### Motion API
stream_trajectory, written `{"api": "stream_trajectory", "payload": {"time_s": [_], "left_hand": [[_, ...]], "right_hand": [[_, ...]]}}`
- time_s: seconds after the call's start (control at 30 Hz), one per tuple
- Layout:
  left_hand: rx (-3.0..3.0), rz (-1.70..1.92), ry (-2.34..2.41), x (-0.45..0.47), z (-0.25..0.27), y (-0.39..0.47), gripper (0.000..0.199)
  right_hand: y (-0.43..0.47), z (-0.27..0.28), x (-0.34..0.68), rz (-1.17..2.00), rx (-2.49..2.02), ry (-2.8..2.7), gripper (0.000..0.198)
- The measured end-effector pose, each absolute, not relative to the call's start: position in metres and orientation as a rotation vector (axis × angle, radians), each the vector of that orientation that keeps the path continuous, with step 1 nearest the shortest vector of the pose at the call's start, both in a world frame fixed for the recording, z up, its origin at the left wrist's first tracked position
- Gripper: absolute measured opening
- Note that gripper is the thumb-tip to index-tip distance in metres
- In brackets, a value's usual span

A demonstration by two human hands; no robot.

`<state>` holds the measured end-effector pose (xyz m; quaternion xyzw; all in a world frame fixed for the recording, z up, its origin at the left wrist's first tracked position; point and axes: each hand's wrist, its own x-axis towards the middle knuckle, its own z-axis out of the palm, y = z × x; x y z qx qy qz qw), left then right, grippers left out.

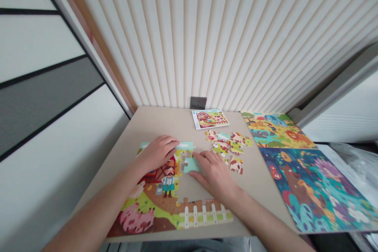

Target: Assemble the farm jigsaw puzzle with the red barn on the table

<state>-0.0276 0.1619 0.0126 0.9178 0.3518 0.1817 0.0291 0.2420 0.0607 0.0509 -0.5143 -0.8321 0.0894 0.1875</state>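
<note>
Jigsaw [167, 204] in bright farm colours, part joined, lies near the close edge of the pale beige table [251, 204], directly in front of the person, presumably so that both arms reach it easily. Its joined side shows a moustached farmer [168, 179] and a pink pig [137, 219], and a row with a white picket fence [204, 214] runs rightward along the bottom. The left hand [159, 150] rests over the upper joined part, palm down with its fingers close together and slightly bent, which would help keep the linked pieces from shifting; whether those fingers grip anything underneath cannot be told. The right hand [211, 171] has its thumb and index finger nearly closed, pinching a pale mint-green jigsaw piece [191, 165] by opposite edges, a hold that leaves the knobbed left side uncovered, facing the joined section. That piece sits just right of the joined section, above the fence row; whether it touches the table is unclear. Loose cow-patterned and green pieces [236, 147] lie beyond the right hand, apparently grouped within its reach. Farther back, a white-bordered card [210, 119] with a similar farm scene lies face up, likely for easy viewing. A yellow savanna picture [277, 130] and a dark blue forest picture [315, 185] lie at the right, seemingly set aside from the working area.
</note>
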Motion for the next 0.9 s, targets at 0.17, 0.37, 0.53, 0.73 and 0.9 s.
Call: {"api": "stream_trajectory", "payload": {"time_s": [0.17,0.37,0.53,0.73,0.9], "left_hand": [[2.830,0.558,1.099,-0.023,0.019,0.156,0.023],[2.844,0.510,1.081,-0.019,0.030,0.150,0.021],[2.875,0.475,1.044,-0.019,0.033,0.147,0.019],[2.864,0.488,1.031,-0.018,0.034,0.147,0.018],[2.851,0.508,1.030,-0.018,0.034,0.147,0.020]], "right_hand": [[0.080,0.033,0.225,0.263,-1.455,-2.324,0.051],[0.076,0.024,0.236,0.376,-1.376,-2.287,0.046],[0.078,0.024,0.239,0.403,-1.374,-2.272,0.043],[0.076,0.023,0.238,0.382,-1.380,-2.277,0.039],[0.075,0.021,0.245,0.409,-1.276,-2.316,0.040]]}}
